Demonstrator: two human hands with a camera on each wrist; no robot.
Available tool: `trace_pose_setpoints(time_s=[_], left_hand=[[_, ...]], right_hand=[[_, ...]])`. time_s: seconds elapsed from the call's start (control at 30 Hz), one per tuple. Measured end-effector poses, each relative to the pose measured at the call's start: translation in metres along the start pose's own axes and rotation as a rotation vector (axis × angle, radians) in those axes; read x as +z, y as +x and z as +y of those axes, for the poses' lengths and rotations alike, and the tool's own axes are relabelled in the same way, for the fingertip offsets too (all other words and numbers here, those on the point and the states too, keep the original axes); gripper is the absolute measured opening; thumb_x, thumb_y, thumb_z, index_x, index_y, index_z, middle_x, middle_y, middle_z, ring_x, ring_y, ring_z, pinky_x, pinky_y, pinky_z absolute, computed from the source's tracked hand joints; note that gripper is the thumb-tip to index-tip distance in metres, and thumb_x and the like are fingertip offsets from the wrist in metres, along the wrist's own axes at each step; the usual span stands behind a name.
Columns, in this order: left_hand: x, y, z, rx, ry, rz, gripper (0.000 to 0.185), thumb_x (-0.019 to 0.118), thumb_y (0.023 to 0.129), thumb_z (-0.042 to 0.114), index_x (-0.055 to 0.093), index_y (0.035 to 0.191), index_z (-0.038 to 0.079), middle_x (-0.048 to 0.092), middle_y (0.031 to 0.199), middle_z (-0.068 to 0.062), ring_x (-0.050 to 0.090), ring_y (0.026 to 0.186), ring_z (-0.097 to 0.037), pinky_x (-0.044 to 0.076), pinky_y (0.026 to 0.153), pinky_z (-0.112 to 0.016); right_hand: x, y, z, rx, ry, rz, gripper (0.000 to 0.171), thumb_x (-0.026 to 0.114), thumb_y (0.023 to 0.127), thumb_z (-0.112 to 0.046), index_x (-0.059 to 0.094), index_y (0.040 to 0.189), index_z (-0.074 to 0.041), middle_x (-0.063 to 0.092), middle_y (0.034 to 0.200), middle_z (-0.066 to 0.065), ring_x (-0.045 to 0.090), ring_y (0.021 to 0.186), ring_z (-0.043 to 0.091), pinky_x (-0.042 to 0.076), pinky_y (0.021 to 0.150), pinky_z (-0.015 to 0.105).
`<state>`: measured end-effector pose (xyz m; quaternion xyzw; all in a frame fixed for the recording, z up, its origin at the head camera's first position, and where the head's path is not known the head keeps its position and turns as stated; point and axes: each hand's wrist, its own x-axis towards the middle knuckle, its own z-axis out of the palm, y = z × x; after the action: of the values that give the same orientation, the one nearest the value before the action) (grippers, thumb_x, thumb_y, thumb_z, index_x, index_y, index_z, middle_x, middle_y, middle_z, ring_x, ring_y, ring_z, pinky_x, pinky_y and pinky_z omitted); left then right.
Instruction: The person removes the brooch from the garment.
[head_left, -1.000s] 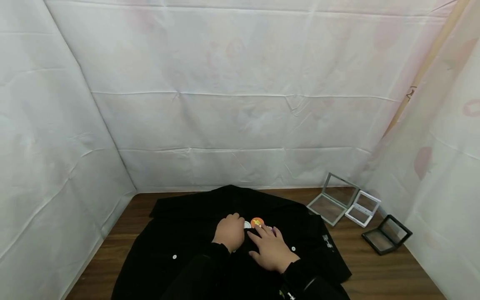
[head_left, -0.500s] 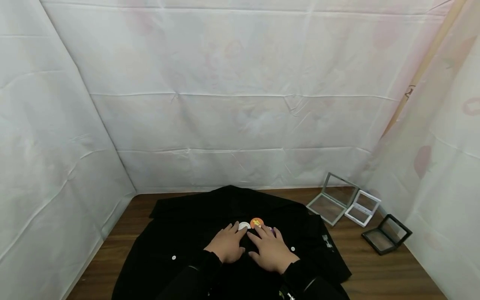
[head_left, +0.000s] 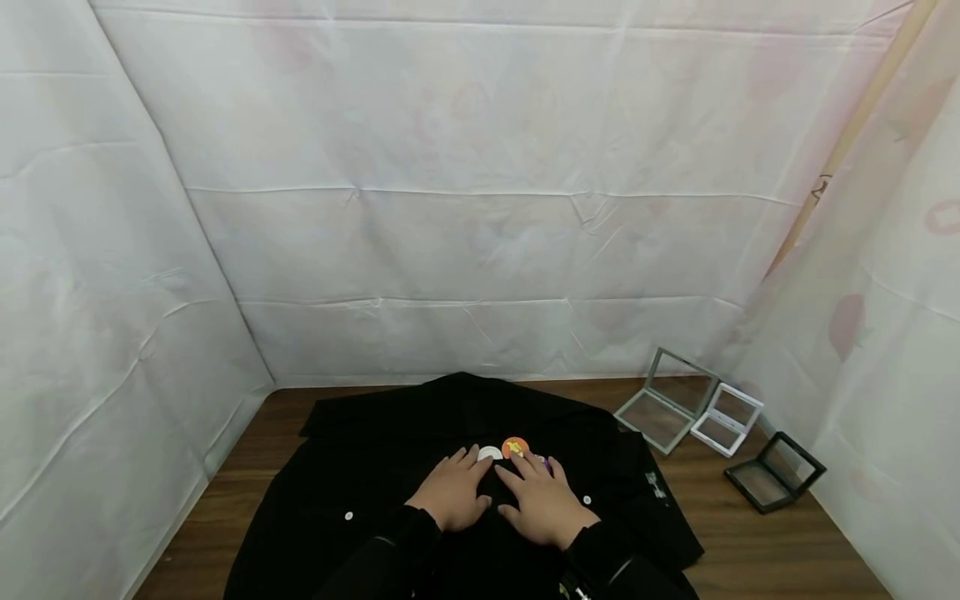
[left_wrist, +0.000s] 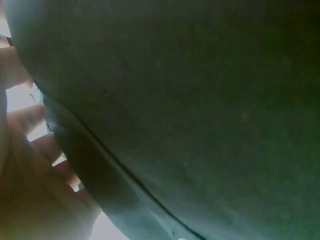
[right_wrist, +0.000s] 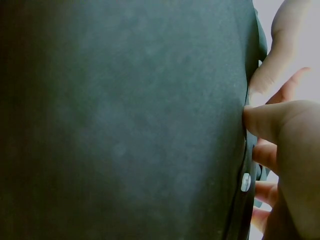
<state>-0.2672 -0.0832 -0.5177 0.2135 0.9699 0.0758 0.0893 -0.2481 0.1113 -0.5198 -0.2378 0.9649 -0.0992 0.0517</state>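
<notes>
A black shirt (head_left: 337,467) with white buttons lies spread out in the head view. Near its middle, a white round badge (head_left: 490,452), an orange one with a yellow figure (head_left: 515,447) and a partly covered purple one (head_left: 544,460) sit in a row. My left hand (head_left: 452,492) rests on the cloth, fingers spread, fingertips at the white badge. Fingers of my right hand (head_left: 546,504) are spread too, their tips at the orange and purple badges. Dark cloth (left_wrist: 175,100) fills most of the left wrist view; a white button (right_wrist: 245,182) shows in the right wrist view.
Three small hinged frames stand open on the wooden table (head_left: 795,542) at the right: a grey-green one (head_left: 660,417), a white one (head_left: 726,418) and a black one (head_left: 775,472). Pale sheets (head_left: 465,250) wall in the back and both sides.
My left hand, curled over the white badge a second ago, has moved a little left and spread its fingers, uncovering that badge. My right hand has stayed in place.
</notes>
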Motion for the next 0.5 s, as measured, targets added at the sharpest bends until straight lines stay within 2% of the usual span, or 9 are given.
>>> trace_pose_setpoints(time_s=[0.3,0.5], left_hand=[[-0.008,-0.003,0.009,-0.005,0.100,0.007,0.058,0.063,0.101,0.045,0.054,0.152,0.020,0.044,0.159,-0.010,0.042,0.145,-0.032,0.037,0.115,-0.052],[-0.005,0.004,0.012,-0.007,0.191,0.035,0.056,0.062,0.101,0.048,0.057,0.149,0.019,0.048,0.156,-0.010,0.047,0.140,-0.032,0.042,0.112,-0.049]], right_hand=[[0.000,-0.002,-0.001,0.007,-0.007,-0.003,0.060,0.061,0.101,-0.049,0.051,0.154,-0.023,0.037,0.163,0.011,0.032,0.149,0.037,0.022,0.116,0.068],[0.000,0.001,-0.001,0.009,-0.007,-0.009,0.060,0.061,0.101,-0.047,0.051,0.154,-0.021,0.037,0.163,0.011,0.030,0.150,0.037,0.021,0.117,0.068]])
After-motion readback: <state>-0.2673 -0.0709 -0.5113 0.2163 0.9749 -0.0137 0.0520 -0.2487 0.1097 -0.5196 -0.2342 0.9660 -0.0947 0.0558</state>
